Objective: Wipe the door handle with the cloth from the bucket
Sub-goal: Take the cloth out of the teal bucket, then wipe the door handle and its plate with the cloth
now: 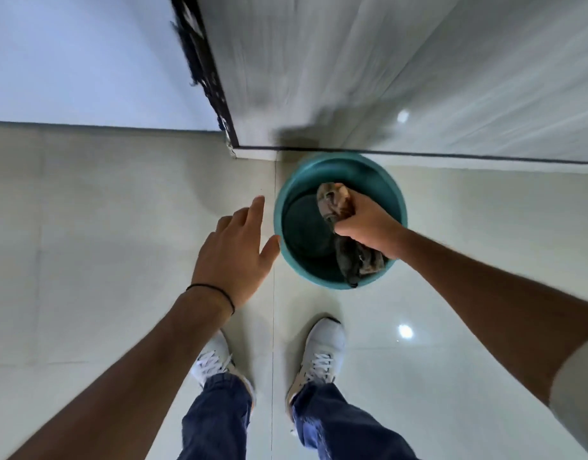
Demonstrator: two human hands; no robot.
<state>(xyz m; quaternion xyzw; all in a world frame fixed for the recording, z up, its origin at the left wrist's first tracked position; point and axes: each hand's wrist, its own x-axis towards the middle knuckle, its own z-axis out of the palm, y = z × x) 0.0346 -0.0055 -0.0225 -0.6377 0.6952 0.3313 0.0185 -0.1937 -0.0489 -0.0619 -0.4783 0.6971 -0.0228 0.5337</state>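
A teal bucket (pixel 287 194) stands on the floor right in front of the door. My right hand (pixel 369 224) is over the bucket's mouth, closed on a crumpled brown-grey cloth (pixel 332 202); part of the cloth hangs below the hand inside the bucket. My left hand (pixel 234 247) hovers with fingers spread just left of the bucket's rim, holding nothing. The grey wood-grain door (pixel 352 68) rises behind the bucket. The door handle is out of view.
A dark, worn door edge (pixel 203 68) runs up at the door's left side, next to a pale wall (pixel 70 54). My feet in white sneakers (pixel 322 350) stand on glossy tiled floor (pixel 87 227) close behind the bucket.
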